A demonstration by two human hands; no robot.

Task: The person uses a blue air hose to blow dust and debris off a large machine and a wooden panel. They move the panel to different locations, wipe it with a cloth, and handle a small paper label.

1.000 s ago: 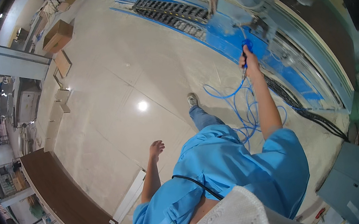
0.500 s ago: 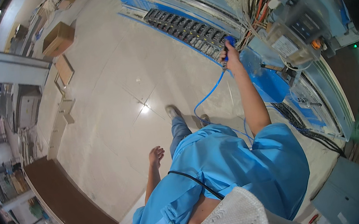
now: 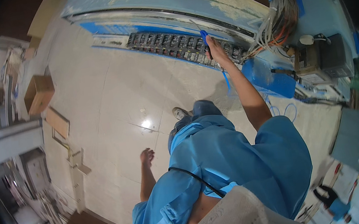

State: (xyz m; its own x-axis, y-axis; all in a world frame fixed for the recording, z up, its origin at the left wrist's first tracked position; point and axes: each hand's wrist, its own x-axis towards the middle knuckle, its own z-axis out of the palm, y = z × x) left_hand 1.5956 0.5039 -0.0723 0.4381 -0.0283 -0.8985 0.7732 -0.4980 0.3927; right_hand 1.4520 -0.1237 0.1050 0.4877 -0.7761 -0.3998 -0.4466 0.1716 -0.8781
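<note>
Raised higher, right hand (image 3: 212, 45) grips blue cable (image 3: 226, 79) at terminal row (image 3: 171, 48) above pale tiled floor (image 3: 111, 102).

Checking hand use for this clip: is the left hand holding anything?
No, the left hand hangs free with nothing in it, above the pale floor.

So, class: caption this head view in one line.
Right hand holds thin blue cable at a long terminal row; left hand hangs free.

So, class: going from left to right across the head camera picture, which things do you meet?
Cardboard box → left hand → right hand holding a blue cable → bundle of wires → grey box.
</note>
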